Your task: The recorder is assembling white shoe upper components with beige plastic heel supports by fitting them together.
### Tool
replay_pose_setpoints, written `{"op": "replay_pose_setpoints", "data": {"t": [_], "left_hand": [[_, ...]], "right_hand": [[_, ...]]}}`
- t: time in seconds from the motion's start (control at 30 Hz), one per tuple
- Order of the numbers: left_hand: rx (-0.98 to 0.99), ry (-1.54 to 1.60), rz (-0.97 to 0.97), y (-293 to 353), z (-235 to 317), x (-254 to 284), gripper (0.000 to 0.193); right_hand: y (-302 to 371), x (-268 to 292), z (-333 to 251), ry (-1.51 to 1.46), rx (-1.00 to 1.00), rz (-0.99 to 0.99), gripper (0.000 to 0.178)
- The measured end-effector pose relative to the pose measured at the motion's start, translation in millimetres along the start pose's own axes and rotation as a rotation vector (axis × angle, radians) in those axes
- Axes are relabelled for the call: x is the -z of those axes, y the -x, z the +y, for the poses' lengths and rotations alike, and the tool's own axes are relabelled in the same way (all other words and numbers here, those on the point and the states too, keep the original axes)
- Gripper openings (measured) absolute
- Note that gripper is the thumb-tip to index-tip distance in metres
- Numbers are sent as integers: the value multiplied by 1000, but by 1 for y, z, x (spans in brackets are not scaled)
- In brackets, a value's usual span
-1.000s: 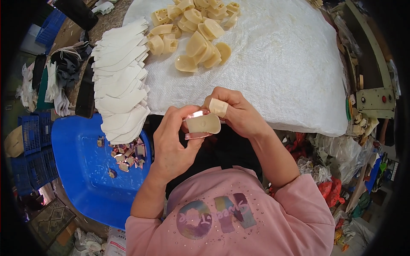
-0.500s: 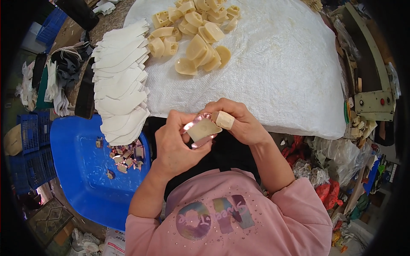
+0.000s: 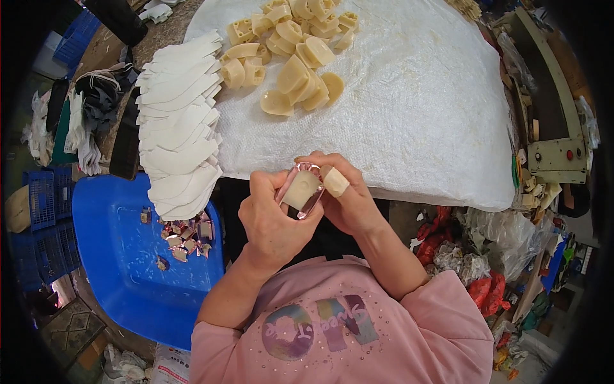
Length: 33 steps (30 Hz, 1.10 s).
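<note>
Just off the near edge of the padded white surface [image 3: 396, 121], both hands hold one shoe heel [image 3: 300, 190], its pale top face upward and a shiny pink covering round its sides. My left hand [image 3: 272, 221] grips it from the left, thumb at the near side. Closed on the right side is my right hand [image 3: 352, 198], its thumb wrapped in beige tape [image 3: 336, 182]. The underside is hidden by the fingers. Ahead lies a pile of bare beige heels [image 3: 297, 70]. Overlapping white cut pieces [image 3: 179, 121] run in a row at the left.
A blue tub [image 3: 147, 301] stands low at the left, with several pink-covered heels [image 3: 185, 240] inside. Blue crates [image 3: 48, 205] are stacked farther left. At the right are a pale green machine frame [image 3: 556, 153], clear plastic bags [image 3: 511, 237] and red bags [image 3: 489, 291].
The heel has been turned in the fingers, so its top face now points more toward me. My right hand has drawn slightly left and closer around it.
</note>
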<state>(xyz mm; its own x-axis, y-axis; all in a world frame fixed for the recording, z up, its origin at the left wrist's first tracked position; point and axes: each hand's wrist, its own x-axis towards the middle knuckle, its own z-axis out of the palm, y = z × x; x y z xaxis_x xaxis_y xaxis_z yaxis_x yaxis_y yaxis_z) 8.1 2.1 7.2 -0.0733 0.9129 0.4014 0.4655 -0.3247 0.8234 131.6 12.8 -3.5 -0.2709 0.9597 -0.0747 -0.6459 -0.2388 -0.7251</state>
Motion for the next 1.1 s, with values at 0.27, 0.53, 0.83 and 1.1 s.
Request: {"op": "replay_pose_setpoints", "data": {"t": [0.27, 0.53, 0.83, 1.1], "left_hand": [[-125, -97, 19, -5, -6, -4, 43], [-127, -34, 33, 4, -12, -3, 45], [570, 1257, -419, 6, -30, 25, 28], [203, 581, -127, 11, -32, 30, 35]], "right_hand": [[-2, 6, 10, 678, 160, 95, 25], [1, 6, 10, 601, 151, 19, 26], [-15, 4, 4, 808, 355, -279, 38], [-20, -8, -15, 1169, 381, -340, 24]]}}
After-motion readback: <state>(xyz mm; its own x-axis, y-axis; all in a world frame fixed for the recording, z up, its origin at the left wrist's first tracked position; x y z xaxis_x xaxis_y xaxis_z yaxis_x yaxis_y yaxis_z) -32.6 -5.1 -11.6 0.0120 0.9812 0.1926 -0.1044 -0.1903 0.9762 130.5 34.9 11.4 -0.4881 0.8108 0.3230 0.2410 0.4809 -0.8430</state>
